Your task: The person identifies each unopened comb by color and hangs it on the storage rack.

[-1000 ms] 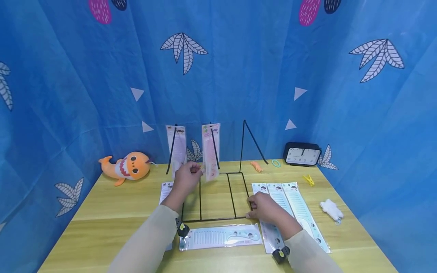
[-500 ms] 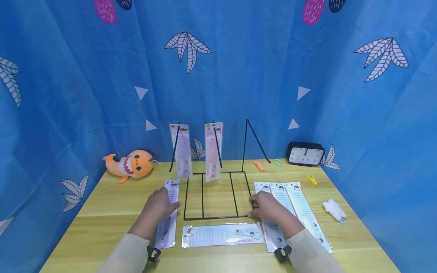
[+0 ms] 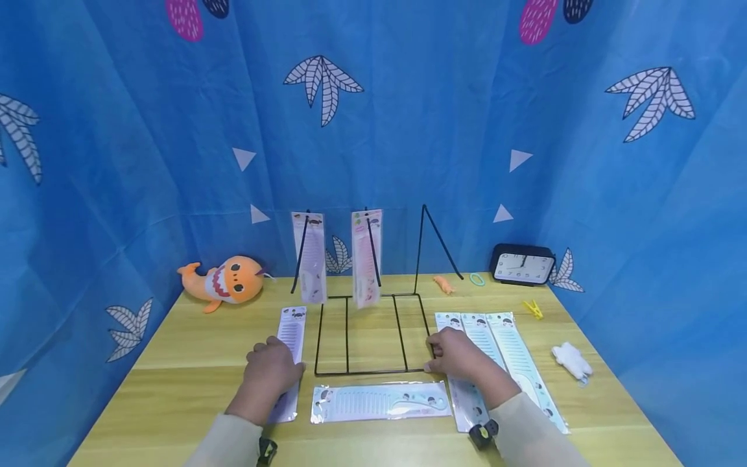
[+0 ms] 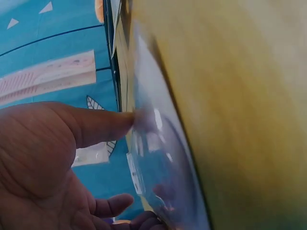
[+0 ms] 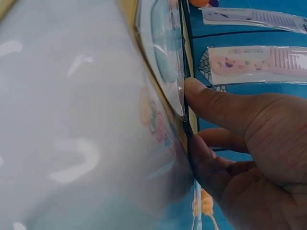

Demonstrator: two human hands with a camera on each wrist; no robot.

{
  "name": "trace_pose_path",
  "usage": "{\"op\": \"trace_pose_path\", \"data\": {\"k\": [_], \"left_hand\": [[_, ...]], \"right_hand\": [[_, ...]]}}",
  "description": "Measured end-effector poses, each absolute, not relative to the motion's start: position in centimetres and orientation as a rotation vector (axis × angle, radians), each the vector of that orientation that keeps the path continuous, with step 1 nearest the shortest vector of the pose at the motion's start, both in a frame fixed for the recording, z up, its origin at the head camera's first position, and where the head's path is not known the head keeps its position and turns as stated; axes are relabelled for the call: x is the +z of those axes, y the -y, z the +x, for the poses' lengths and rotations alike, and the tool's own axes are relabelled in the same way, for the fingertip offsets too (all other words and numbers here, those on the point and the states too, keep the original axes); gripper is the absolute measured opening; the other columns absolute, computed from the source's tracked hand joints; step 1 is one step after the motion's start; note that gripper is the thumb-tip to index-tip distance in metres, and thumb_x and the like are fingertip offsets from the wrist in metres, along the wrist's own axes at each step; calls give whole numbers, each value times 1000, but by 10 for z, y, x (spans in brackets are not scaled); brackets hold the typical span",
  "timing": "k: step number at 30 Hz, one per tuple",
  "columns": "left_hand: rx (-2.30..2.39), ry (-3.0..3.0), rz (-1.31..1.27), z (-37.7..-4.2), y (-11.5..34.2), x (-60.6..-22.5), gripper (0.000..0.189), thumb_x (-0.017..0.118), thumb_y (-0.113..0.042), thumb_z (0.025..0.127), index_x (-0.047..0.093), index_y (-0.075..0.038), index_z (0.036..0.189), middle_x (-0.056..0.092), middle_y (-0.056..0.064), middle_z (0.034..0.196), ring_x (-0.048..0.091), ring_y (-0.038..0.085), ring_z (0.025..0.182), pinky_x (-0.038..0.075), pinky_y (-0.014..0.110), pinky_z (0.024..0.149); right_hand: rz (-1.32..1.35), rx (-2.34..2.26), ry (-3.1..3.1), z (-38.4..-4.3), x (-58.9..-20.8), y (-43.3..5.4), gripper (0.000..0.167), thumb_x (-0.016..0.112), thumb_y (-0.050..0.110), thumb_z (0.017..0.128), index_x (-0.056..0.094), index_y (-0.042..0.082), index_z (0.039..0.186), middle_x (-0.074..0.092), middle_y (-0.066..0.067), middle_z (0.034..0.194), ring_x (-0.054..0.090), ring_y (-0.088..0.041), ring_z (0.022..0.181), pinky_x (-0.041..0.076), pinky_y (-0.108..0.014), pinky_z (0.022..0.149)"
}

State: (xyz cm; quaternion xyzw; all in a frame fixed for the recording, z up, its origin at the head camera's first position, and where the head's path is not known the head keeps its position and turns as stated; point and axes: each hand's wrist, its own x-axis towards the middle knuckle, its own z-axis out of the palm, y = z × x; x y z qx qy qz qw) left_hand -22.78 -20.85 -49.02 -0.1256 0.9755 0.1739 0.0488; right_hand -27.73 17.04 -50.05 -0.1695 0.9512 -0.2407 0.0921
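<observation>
- Two pale sleeves [image 3: 230,444] reach in at the near edge of the wooden desk [image 3: 192,389], with streaky yellow grain.
- One flat blue comb [image 3: 382,402], sealed in shiny clear film, lies sideways at the near centre.
- The left hand [image 3: 270,373] is spread wide over one purple comb [image 3: 290,337] in film, lying lengthwise on the left, its thumb touching the pack.
- The right hand [image 3: 458,353] pinches the right side of the rack [image 3: 371,372], a thin black wire frame with three angled arms.
- Three blue combs [image 3: 516,353] in film lie side by side on the right, partly under that forearm.
- Farther right: one fluffy white toy [image 3: 572,361], then one yellow clip [image 3: 532,309].
- Two packs hang from the rack's arms: a hanging purple comb [image 3: 313,259] and a pink comb [image 3: 363,259].
- Along the far edge: one orange plush shark [image 3: 233,282] left; one small orange figure [image 3: 443,285], one green ring [image 3: 477,285] and one black boxy clock [image 3: 522,264] right.
- Behind hangs a creased blue curtain [image 3: 420,130] with leaf prints.
</observation>
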Motion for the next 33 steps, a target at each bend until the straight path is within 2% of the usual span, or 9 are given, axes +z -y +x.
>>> {"op": "trace_pose_path", "data": {"k": [7, 11, 14, 17, 20, 22, 25, 29, 33], "left_hand": [[607, -2878, -406, -235, 221, -483, 87, 87, -29, 91, 40, 26, 138, 62, 33, 103, 64, 38, 90, 63, 56, 81], [661, -2813, -435, -238, 229, -482, 90, 88, -24, 90, 35, 27, 141, 65, 33, 105, 67, 38, 91, 64, 58, 88], [690, -2779, -451, -239, 234, -482, 84, 87, -21, 91, 36, 26, 140, 65, 32, 105, 68, 38, 92, 64, 60, 91], [723, -2782, -437, -239, 239, -483, 77, 87, -18, 90, 41, 24, 134, 65, 30, 102, 68, 37, 90, 65, 55, 87], [774, -2777, -426, -237, 245, -482, 68, 86, -17, 90, 46, 22, 128, 64, 28, 98, 68, 36, 87, 64, 48, 77], [813, -2750, -433, -236, 250, -481, 61, 83, -16, 93, 47, 20, 128, 63, 26, 98, 68, 35, 86, 63, 45, 74], [825, -2724, -420, -234, 260, -477, 56, 74, -16, 99, 47, 21, 131, 63, 25, 99, 67, 35, 88, 63, 47, 79], [797, -2722, -379, -233, 273, -472, 49, 63, -14, 104, 46, 22, 132, 63, 25, 101, 65, 36, 92, 60, 50, 86], [831, -2704, -347, -232, 284, -469, 32, 53, -11, 108, 51, 16, 126, 63, 22, 102, 64, 33, 94, 57, 45, 81]], "right_hand": [[-496, -699, -2840, -277, -501, -169, 27, 94, 21, 87, 71, 9, 94, 45, 0, 74, 43, -17, 71, 32, -31, 64], [-494, -706, -2826, -276, -500, -169, 27, 94, 21, 87, 72, 8, 94, 47, -1, 75, 44, -17, 72, 34, -32, 65], [-465, -706, -2828, -275, -499, -169, 32, 95, 21, 86, 77, 6, 109, 51, -2, 81, 48, -18, 78, 37, -34, 69], [-458, -705, -2835, -275, -500, -169, 37, 95, 21, 86, 78, 5, 115, 53, -4, 83, 49, -19, 80, 39, -36, 71], [-465, -707, -2836, -277, -501, -170, 36, 95, 20, 86, 78, 5, 114, 54, -4, 83, 50, -19, 80, 40, -36, 71], [-464, -707, -2835, -277, -502, -170, 41, 95, 20, 86, 78, 3, 120, 56, -3, 87, 50, -19, 82, 42, -36, 73], [-458, -707, -2830, -277, -502, -169, 42, 95, 20, 86, 78, 3, 121, 55, -3, 86, 50, -18, 81, 41, -35, 72], [-463, -714, -2823, -276, -499, -169, 30, 94, 20, 87, 77, 8, 107, 50, -3, 78, 48, -18, 75, 37, -33, 67], [-467, -715, -2821, -276, -498, -168, 27, 94, 20, 87, 76, 10, 104, 49, -2, 77, 48, -18, 75, 37, -34, 67]]}}
